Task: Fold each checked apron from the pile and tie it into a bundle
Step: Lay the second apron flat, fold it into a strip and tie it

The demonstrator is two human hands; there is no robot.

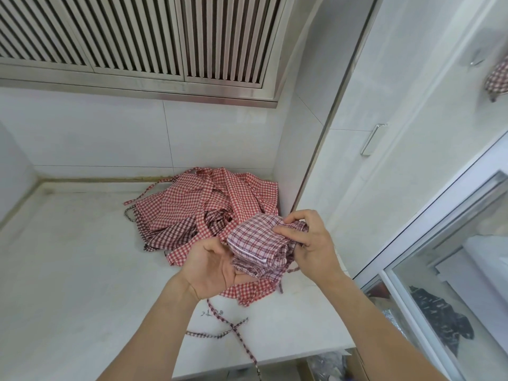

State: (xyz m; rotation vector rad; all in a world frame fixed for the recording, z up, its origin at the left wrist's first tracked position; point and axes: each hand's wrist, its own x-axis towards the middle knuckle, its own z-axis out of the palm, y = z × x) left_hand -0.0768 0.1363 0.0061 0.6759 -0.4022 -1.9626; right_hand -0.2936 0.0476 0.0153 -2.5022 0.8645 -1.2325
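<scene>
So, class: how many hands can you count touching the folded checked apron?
2. The left hand supports the folded apron from below, palm up; the right hand pinches its right end.

Head-height view, steeply down, close over counter (82, 270)

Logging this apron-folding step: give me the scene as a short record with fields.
surface: white stone counter in a tiled corner
pile: loose heap of red-and-white checked aprons at the back right of the counter
bundle: folded dark-red checked apron bundle, held above the counter's front edge
left hand: left hand palm up, fingers relaxed, supporting the bundle from below
right hand: right hand gripping the bundle's right end, fingers curled over bunched cloth
strap: thin checked tie strap trailing across the counter and over its front edge
bundle tied: cannot tell
</scene>
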